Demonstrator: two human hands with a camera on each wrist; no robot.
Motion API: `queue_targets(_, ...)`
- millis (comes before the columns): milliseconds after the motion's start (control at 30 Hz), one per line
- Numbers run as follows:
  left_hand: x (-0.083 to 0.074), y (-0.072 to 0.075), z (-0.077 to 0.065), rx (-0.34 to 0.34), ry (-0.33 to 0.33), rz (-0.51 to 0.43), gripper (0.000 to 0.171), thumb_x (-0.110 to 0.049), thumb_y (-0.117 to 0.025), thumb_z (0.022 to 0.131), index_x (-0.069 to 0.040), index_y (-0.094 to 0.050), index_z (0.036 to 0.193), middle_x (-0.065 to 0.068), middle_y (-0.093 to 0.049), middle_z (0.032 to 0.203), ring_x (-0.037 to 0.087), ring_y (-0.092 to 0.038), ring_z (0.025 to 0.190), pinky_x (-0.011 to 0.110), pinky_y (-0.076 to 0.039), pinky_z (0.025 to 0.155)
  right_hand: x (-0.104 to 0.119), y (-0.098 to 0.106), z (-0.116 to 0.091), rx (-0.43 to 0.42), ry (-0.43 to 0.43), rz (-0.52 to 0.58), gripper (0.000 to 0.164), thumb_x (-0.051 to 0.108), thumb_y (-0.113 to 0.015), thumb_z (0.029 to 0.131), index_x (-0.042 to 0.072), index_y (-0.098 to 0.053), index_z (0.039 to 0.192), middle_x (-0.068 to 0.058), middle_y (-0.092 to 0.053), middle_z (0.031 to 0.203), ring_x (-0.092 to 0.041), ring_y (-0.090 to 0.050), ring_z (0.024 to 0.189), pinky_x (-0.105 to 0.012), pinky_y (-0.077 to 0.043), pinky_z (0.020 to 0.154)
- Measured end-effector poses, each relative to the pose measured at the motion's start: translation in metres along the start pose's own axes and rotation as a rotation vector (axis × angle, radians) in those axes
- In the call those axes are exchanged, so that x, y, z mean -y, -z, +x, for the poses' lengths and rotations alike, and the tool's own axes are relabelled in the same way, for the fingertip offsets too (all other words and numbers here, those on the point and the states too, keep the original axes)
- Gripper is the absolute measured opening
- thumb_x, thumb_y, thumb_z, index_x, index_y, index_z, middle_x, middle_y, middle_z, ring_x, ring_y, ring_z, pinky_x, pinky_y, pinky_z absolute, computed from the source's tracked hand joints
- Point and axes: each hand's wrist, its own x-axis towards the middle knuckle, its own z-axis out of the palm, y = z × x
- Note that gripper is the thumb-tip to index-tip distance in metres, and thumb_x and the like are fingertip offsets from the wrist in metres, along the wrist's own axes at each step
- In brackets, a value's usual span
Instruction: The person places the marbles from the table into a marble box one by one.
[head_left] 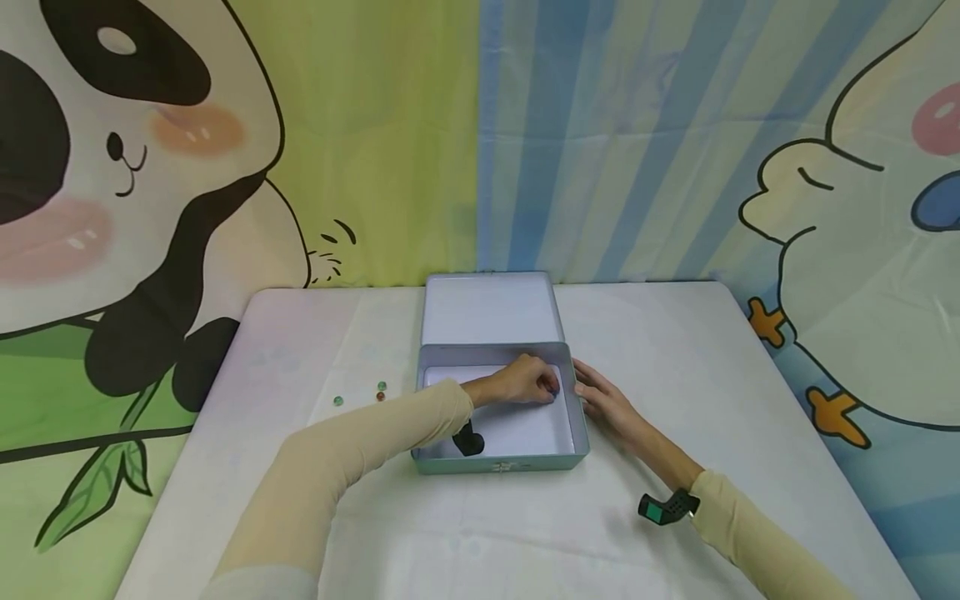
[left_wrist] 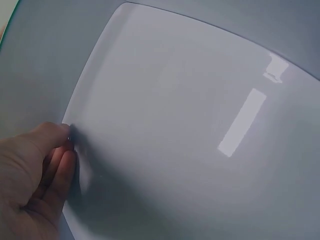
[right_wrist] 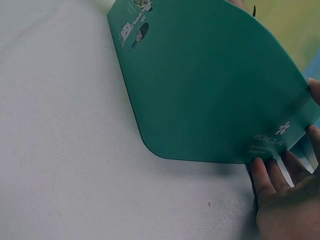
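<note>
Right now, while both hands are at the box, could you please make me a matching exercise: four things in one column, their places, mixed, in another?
Things
1. left hand
2. right hand
3. lid
4. small brown ball

Places
A. against the outer side wall of the box
B. on the table, left of the box
C. inside the box
D. open, at the back of the box

Pairs: 1-C, 2-A, 3-D, 4-B
</note>
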Motion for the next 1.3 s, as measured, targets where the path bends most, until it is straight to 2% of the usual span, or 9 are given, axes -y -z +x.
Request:
queue_targets(233, -0.002, -0.001, 0.000, -0.006, 0.001, -0.002, 0.016, -0.008, -0.072, 0.084, -0.003, -0.074, 0.100, 0.007, -0.075, 0.091, 0.010, -0.068, 0.081, 0.010, -0.049, 0.070, -0.001, 0.001, -0.001, -0.004, -0.002, -0.012, 0.069, 0.031, -0.047, 0.100, 0.016, -0.010, 0.157, -0.018, -0.006, 0.163, -0.042, -0.017, 0.148, -0.057, -0.015, 0.120)
queue_targets(467, -0.007, 0.002, 0.005, 0.017, 0.047, 0.024, 0.034, -0.019, -0.076, 0.083, -0.001, -0.069, 0.111, 0.008, -0.071, 0.091, 0.007, -0.056, 0.076, 0.015, -0.045, 0.071, -0.001, 0.005, -0.004, -0.023, -0.001, -0.003, 0.067, 0.029, -0.046, 0.101, 0.015, -0.011, 0.157, -0.017, -0.006, 0.164, -0.040, -0.016, 0.149, -0.056, -0.015, 0.120)
queue_targets(567, -0.013, 0.015, 0.002, 0.059, 0.085, 0.009, 0.040, -0.023, -0.075, 0.084, 0.000, -0.066, 0.116, 0.008, -0.070, 0.095, 0.007, -0.056, 0.077, 0.015, -0.044, 0.070, -0.001, 0.004, -0.002, -0.019, -0.001, 0.003, 0.068, 0.028, -0.046, 0.100, 0.014, -0.011, 0.157, -0.018, -0.006, 0.163, -0.041, -0.015, 0.149, -0.057, -0.015, 0.120)
queue_targets(667, -0.018, 0.041, -0.011, 0.070, 0.128, -0.117, 0.039, -0.022, -0.070, 0.089, -0.001, -0.064, 0.121, 0.008, -0.071, 0.098, 0.013, -0.065, 0.081, 0.016, -0.049, 0.070, -0.002, 0.000, 0.002, -0.004, -0.003, 0.000, 0.068, 0.028, -0.046, 0.100, 0.014, -0.011, 0.157, -0.019, -0.006, 0.163, -0.041, -0.014, 0.149, -0.057, -0.014, 0.120)
queue_targets(833, -0.019, 0.089, -0.055, 0.004, 0.136, -0.449, 0.032, -0.018, -0.062, 0.095, -0.002, -0.063, 0.122, 0.015, -0.070, 0.105, 0.025, -0.071, 0.091, 0.033, -0.058, 0.081, -0.003, -0.008, 0.007, 0.001, -0.007, -0.019, 0.068, 0.030, -0.047, 0.100, 0.014, -0.013, 0.157, -0.018, -0.008, 0.163, -0.041, -0.015, 0.149, -0.057, -0.015, 0.120)
queue_targets(933, -0.017, 0.108, -0.088, -0.066, 0.137, -0.542, 0.029, -0.021, -0.063, 0.095, -0.007, -0.065, 0.120, 0.016, -0.070, 0.104, 0.027, -0.070, 0.092, 0.044, -0.057, 0.087, -0.004, -0.009, 0.006, -0.022, -0.011, -0.018, 0.068, 0.030, -0.049, 0.099, 0.015, -0.015, 0.156, -0.017, -0.010, 0.163, -0.040, -0.016, 0.149, -0.057, -0.016, 0.120)
queue_targets(1067, -0.005, 0.127, -0.141, -0.189, 0.197, -0.521, 0.027, -0.025, -0.063, 0.095, -0.012, -0.065, 0.118, 0.011, -0.070, 0.103, 0.030, -0.070, 0.096, 0.038, -0.057, 0.087, -0.002, -0.007, 0.004, -0.030, -0.002, -0.021, 0.068, 0.032, -0.050, 0.099, 0.016, -0.016, 0.156, -0.016, -0.010, 0.163, -0.039, -0.015, 0.149, -0.056, -0.016, 0.120)
queue_targets(1133, 0.005, 0.133, -0.170, -0.255, 0.245, -0.471, 0.028, -0.027, -0.062, 0.096, -0.013, -0.065, 0.119, 0.008, -0.070, 0.105, 0.024, -0.070, 0.095, 0.031, -0.057, 0.085, -0.002, -0.006, 0.004, -0.024, 0.008, -0.017, 0.068, 0.031, -0.049, 0.100, 0.016, -0.015, 0.156, -0.016, -0.010, 0.163, -0.039, -0.014, 0.150, -0.057, -0.015, 0.120)
queue_targets(1300, 0.036, 0.120, -0.235, -0.379, 0.358, -0.355, 0.033, -0.032, -0.061, 0.096, -0.010, -0.063, 0.121, 0.013, -0.071, 0.108, 0.021, -0.070, 0.093, 0.023, -0.056, 0.082, -0.001, -0.004, 0.001, -0.055, 0.002, -0.016, 0.067, 0.029, -0.048, 0.100, 0.015, -0.015, 0.156, -0.018, -0.011, 0.163, -0.040, -0.014, 0.149, -0.056, -0.013, 0.120)
